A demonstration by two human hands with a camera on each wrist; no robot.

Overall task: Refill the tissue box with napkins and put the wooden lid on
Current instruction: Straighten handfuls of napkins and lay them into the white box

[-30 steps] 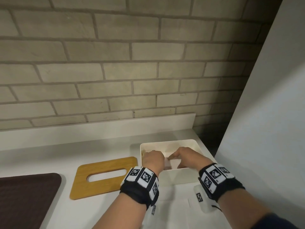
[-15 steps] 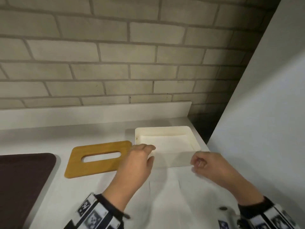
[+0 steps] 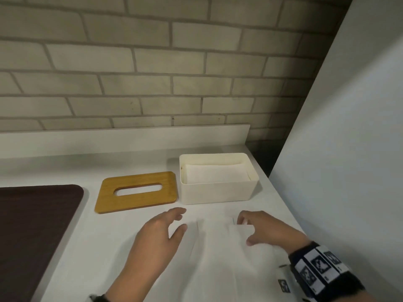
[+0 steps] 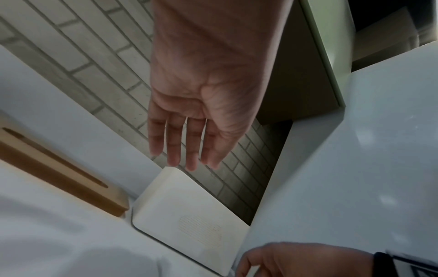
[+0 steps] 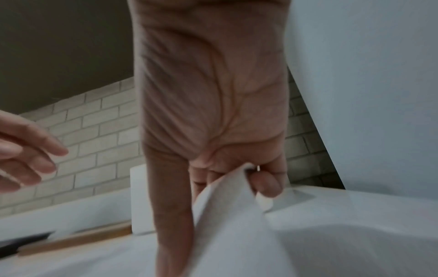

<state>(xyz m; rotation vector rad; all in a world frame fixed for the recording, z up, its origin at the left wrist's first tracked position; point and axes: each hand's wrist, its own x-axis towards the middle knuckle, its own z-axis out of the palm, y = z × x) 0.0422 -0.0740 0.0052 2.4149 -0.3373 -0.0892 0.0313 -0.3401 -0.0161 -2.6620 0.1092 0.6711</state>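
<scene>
Two hands low over the white counter [image 3: 65, 247]: left hand [image 3: 154, 234] flat and relaxed, fingers straight, holding nothing, just beside the loose napkins [image 3: 218, 258]; right hand [image 3: 259, 229] pinching a lifted corner of the top napkin [image 5: 227, 196] between thumb and curled fingers. Behind them, open tissue box [image 3: 218, 192] at the right end of the counter, a folded stack of napkins [image 3: 216, 174] already lying inside, lid off. Just left of the box and close to touching it, wooden lid [image 3: 137, 191] lying flat, slot up, with a dark brown mat [image 3: 32, 236] further left and a brick wall [image 3: 152, 62] behind.
</scene>
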